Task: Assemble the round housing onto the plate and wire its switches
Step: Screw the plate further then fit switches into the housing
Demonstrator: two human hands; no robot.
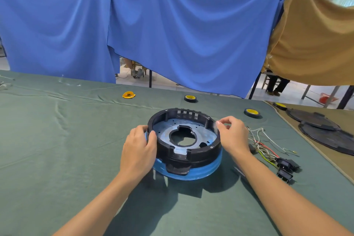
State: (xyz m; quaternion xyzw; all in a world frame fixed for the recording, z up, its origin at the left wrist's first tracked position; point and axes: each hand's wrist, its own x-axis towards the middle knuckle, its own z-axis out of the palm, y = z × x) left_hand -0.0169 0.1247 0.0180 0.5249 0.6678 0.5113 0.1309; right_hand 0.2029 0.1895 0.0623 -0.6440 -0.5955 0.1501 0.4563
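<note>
Left hand (139, 147) is curled round the left edge of the black round housing (191, 156), thumb hooked over the rim. Right hand (233, 134) is up at the right rim with thumb and forefinger pinched together on it, other fingers curled in; can't tell if there's anything tiny between them. The housing sits on top of the blue plate (191, 175), roughly centred, with the plate's edge poking out along the near side. All of that is mid-table (57, 140), on a green cloth. Just right of it is a tangle of wires (264, 147) running to a couple of black rocker switches (287, 165), lying loose. Further back there are tape rolls (190, 98), and off to the right some flat black round lids (329, 138) on a tan cloth. Blue drapes (172, 34) hang behind.
</note>
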